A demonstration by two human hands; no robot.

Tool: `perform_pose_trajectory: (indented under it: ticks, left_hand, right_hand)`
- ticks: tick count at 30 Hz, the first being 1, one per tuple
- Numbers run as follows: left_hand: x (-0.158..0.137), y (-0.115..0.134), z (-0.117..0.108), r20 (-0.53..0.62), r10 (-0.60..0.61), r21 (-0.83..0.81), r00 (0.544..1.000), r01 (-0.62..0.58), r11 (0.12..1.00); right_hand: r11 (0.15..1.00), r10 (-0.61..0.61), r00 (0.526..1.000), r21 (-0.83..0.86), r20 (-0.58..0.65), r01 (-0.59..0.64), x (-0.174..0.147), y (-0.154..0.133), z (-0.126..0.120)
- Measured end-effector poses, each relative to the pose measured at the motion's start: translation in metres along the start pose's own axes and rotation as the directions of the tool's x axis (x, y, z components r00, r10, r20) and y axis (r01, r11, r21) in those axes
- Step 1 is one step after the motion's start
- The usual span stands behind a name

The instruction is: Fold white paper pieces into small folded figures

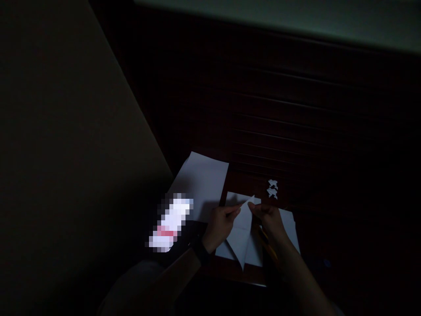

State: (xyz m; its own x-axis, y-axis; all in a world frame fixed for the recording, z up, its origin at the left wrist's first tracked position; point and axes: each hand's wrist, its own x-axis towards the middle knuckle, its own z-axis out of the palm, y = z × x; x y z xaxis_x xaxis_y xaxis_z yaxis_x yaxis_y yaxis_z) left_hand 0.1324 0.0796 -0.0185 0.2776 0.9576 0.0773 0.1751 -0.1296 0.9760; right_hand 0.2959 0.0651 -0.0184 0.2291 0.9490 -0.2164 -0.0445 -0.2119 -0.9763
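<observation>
Between both hands a sheet of paper [242, 235] is held up, partly folded, with a crease across its middle and a pointed corner hanging low. My left hand [221, 224], with a dark band at the wrist, pinches its upper left edge. Close to the paper's top tip, my right hand [268, 218] grips it between thumb and fingers. Under the held piece lies another white sheet [255, 253] on the dark wooden table. A yellow object [270, 250] is partly hidden beside my right forearm; its kind is unclear.
A large white sheet [205, 180] lies at the left, near a glowing, blurred-out screen [171, 226]. Small folded paper pieces [272, 188] sit beyond my right hand, and more paper [290, 228] lies right of it. Dark wooden panelling [269, 105] rises behind. The scene is very dim.
</observation>
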Motion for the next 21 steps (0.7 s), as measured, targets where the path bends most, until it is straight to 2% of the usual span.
perform_pose_trajectory:
  ticks: [4, 10, 16, 21]
  left_hand:
    - [0.0009, 0.0031, -0.0007, -0.027, 0.001, -0.007, 1.000, -0.001, 1.000]
    - [0.0008, 0.0050, -0.0003, -0.034, -0.005, -0.004, 0.999, 0.005, 1.000]
    - [0.0007, 0.0048, -0.0004, -0.040, -0.021, -0.033, 0.999, 0.020, 0.999]
    - [0.0006, 0.0046, 0.0000, -0.032, -0.018, -0.047, 0.999, 0.017, 0.999]
  right_hand:
    - [0.998, 0.024, 0.997, 0.048, 0.080, -0.028, -0.0003, -0.0014, 0.0023]
    - [0.998, 0.005, 0.999, 0.059, 0.042, -0.008, 0.0008, -0.0013, 0.0023]
    - [0.998, 0.007, 0.996, 0.069, 0.083, -0.012, 0.0005, 0.0026, 0.0034]
    - [1.000, 0.003, 0.998, 0.025, 0.060, -0.005, -0.0003, 0.0047, 0.0040]
